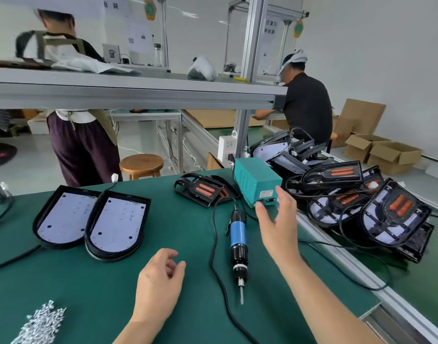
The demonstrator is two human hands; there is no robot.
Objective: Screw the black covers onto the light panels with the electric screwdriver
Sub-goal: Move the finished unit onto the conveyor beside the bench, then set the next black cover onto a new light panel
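Screwdriver (238, 240) on mat (188, 232), empty left hand (160, 281) loose, empty right hand (278, 227) spread, boxes (377, 150) open

Two bare light panels (64, 217) (117, 220), one screwdriver (238, 240), one power box (256, 181).

One panel (64, 216) lies flat at the left of the green desk (88, 281), and a second panel (117, 224) lies just right of it, their edges touching. Each is a white board (dotted with small LEDs) facing up in a black, round-ended shell. The screwdriver (238, 240) lies to their right, black with a blue band, its bit toward the near edge and its cable leaving the far end. Beyond it rests a black cover (204, 191) with orange strips. A heap (396, 209) of similar covers and panels sits at the far right.
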